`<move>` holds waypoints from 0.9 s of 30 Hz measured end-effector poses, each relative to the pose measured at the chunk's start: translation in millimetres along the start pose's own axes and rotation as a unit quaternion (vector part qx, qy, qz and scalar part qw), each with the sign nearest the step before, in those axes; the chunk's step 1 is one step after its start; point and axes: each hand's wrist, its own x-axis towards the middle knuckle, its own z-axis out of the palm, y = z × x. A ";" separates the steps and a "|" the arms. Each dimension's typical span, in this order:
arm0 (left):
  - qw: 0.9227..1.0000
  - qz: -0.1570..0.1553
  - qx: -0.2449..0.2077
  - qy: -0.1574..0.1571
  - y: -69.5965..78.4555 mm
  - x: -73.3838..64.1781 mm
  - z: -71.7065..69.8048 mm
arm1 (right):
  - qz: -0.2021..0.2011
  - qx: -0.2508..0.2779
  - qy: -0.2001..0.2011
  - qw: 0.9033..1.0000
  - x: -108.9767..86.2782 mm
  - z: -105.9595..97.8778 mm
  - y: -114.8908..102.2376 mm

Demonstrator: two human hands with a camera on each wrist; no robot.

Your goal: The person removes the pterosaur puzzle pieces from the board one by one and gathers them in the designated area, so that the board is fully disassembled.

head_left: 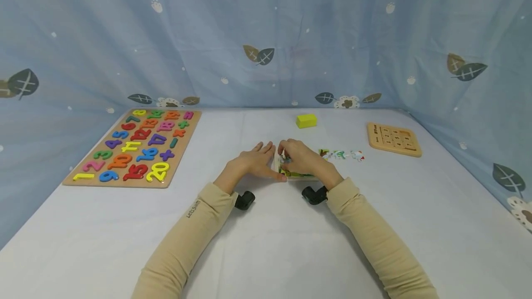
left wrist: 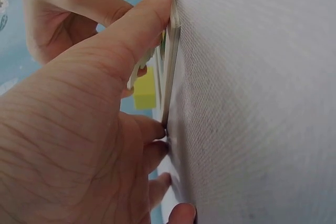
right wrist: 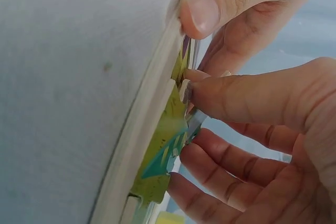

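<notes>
A shallow jigsaw puzzle tray (head_left: 301,179) with a pale rim and colourful pieces lies between my hands. My left hand (head_left: 257,163) is spread at its left side; the thumb (left wrist: 152,11) presses the near corner and other fingertips touch the side edge. Over the tray, my right hand (head_left: 301,157) pinches a puzzle piece (left wrist: 133,77) between thumb and fingers, tilted up from the tray. Fingers cover most of that piece. A green and teal piece (right wrist: 163,150) sits in the tray below the right fingers. Several loose pieces (head_left: 357,155) lie just right of the tray.
On the left lies a wooden number board (head_left: 176,156) with coloured numerals and signs. A yellow block (head_left: 306,121) stands behind the tray. At the back right is a small wooden number board (head_left: 395,150). A blue leaf-patterned curtain (head_left: 266,77) hangs behind the white-covered table.
</notes>
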 end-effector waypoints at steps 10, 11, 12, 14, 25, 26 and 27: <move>1.000 -0.001 0.007 -0.001 -1.6 0.9 0.2 | 0.017 0.046 0.026 0.998 1.9 1.6 5.7; 1.000 -0.001 0.006 -0.001 -1.6 1.2 0.0 | 0.017 0.048 0.028 0.998 1.8 1.2 6.2; 1.000 0.000 0.005 -0.002 -1.6 1.4 -0.1 | 0.016 0.049 0.030 0.998 1.4 0.5 6.6; 1.000 0.001 0.005 -0.003 -1.4 1.7 -0.6 | 0.012 0.051 0.035 0.998 0.7 -1.2 7.9; 1.000 -0.005 0.011 -0.003 -0.4 3.4 -0.8 | 0.013 0.077 0.034 0.996 -7.7 -22.9 15.2; 1.000 -0.005 0.011 -0.003 -0.5 3.0 -0.8 | 0.017 0.080 0.032 0.996 -8.9 -25.8 16.7; 1.000 -0.004 0.011 -0.002 -1.0 2.9 -0.7 | 0.021 0.082 0.031 0.996 -10.2 -28.7 18.6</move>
